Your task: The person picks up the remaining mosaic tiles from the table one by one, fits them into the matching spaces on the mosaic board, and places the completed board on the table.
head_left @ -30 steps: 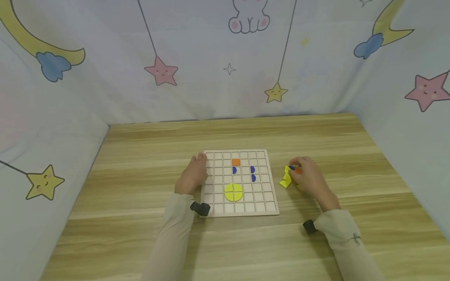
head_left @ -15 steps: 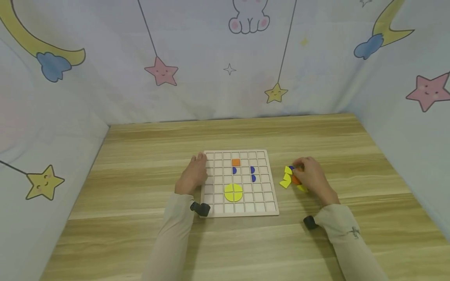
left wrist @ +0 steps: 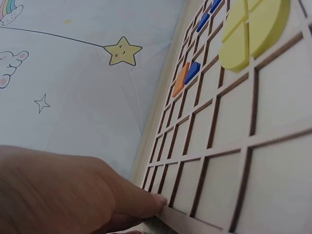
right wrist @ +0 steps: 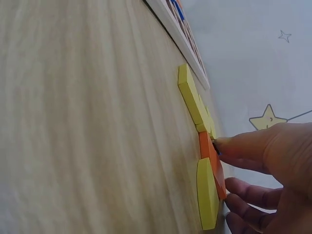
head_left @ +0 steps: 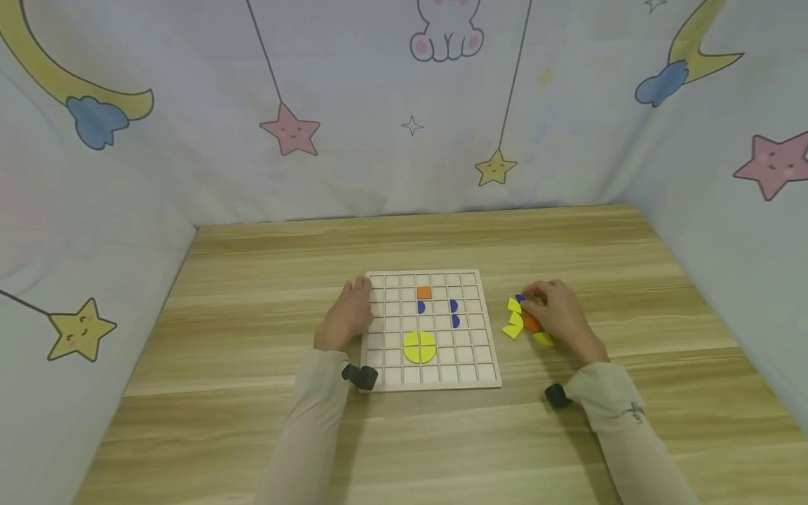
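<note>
Where the pale board lies flat on the wood-grain table, thin raised ribs divide its face into square recesses within a smooth border. An orange square occupies one cell near the far edge; a blue rounded piece, straight on its left side, sits in the cell directly below. Two similar blue pieces occupy adjoining cells of one column farther right. Four yellow quarter pieces form a disc, one per cell, in the near half.

A cluster of loose pieces rests on the table just beyond the board's right edge. It comprises notched yellow pieces, an orange piece, a small blue piece and a thick curved yellow piece, all smooth and flat-faced.

The board lies immediately right of the left hand; the cluster lies under and left of the right hand. The left hand is relaxed, fingers extended, fingertips touching the board's left border. The right hand has its fingers bent over the cluster, thumb tip against a dark-looking piece; whether it pinches that piece cannot be told.
</note>
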A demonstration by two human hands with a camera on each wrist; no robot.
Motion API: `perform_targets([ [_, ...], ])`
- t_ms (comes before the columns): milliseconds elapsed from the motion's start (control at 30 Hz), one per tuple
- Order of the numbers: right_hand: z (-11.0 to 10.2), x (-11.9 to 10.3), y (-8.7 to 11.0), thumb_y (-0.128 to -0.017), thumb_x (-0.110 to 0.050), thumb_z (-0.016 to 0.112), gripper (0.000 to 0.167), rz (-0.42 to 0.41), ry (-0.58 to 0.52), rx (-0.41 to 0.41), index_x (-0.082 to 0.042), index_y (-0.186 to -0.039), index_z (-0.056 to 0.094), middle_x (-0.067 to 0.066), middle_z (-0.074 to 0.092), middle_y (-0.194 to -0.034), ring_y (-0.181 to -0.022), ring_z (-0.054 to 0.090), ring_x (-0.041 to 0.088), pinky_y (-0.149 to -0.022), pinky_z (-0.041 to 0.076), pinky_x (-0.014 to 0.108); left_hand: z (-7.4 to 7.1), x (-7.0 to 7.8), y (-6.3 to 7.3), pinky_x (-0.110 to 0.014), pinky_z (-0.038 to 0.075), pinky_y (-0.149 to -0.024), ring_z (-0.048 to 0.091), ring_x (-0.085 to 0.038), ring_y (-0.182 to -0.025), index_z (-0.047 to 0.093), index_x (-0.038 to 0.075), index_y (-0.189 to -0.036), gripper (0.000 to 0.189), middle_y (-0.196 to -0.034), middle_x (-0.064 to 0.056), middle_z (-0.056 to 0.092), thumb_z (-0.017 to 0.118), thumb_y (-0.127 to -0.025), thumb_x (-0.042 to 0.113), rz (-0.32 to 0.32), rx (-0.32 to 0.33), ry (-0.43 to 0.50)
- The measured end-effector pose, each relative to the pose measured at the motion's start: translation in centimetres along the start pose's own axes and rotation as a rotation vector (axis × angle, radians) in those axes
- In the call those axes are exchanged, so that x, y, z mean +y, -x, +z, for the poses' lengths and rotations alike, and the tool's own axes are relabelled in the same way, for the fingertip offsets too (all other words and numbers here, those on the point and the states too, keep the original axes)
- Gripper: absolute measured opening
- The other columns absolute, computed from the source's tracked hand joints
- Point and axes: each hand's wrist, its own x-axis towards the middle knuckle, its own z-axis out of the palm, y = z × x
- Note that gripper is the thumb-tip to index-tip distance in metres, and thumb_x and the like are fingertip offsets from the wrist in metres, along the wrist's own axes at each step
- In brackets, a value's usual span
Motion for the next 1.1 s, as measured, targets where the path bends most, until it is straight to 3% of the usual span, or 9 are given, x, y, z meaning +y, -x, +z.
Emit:
perform_targets([
  [433, -0.05, 0.42, -0.27, -0.090, -0.018, 0.065, 0.028, -0.052, 0.011, -0.012, -0.007, -0.116, 0.067, 0.027, 0.055, -0.113, -0.097, 0.054, 0.037, -0.077, 0.050, 0.048, 0.06, 0.02, -0.08, -0.050, 0.014, -0.120, 0.005, -0.041, -0.146, 0.014, -0.004, -0.151, 0.058, -0.160, -0.020, 0.007, 0.036, -0.098, 0.003, -0.002, -0.002, 0.000],
  [1100, 0.03, 0.35, -0.44, -0.088, -0.019, 0.068, 0.030, -0.054, 0.000, -0.029, -0.006, -0.115, 0.067, 0.026, 0.055, -0.113, -0.097, 0.051, 0.036, -0.077, 0.047, 0.045, -0.03, 0.11, 0.18, -0.052, 0.013, -0.120, 0.004, -0.041, -0.147, 0.013, -0.002, -0.152, 0.057, -0.160, -0.019, 0.006, 0.033, -0.099, 0.004, -0.006, -0.009, 0.013],
])
